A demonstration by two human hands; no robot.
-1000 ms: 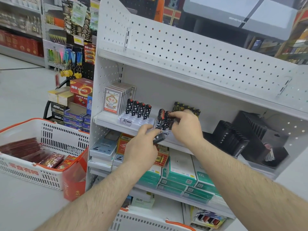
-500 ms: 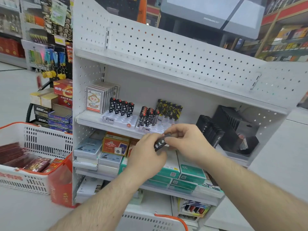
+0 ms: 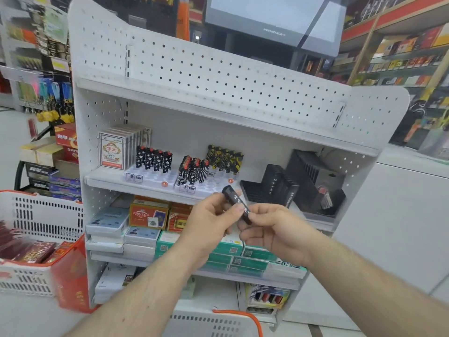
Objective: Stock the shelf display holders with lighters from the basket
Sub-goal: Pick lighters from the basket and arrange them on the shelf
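Note:
A black lighter [image 3: 237,203] with white lettering is held in front of the shelf by both hands. My left hand [image 3: 209,222] pinches its upper part, and my right hand [image 3: 274,232] grips its lower end. On the middle shelf [image 3: 109,180] stand white display holders [image 3: 155,175] with star-patterned lighters [image 3: 154,160], black-and-white patterned lighters [image 3: 193,170] and yellow-black lighters [image 3: 224,158]. A black holder [image 3: 279,183] with black lighters stands to the right. A white basket [image 3: 218,322] with an orange handle is just below my arms.
A second white basket [image 3: 36,215] with red packs sits on the left. Boxes of playing cards [image 3: 113,152] stand at the shelf's left end. Lower shelves carry green and white cartons [image 3: 228,254]. A black rack [image 3: 315,181] sits far right.
Both hands have drawn back from the display holder towards me. The right hand left the patterned lighters and now grips the black lighter together with the left hand.

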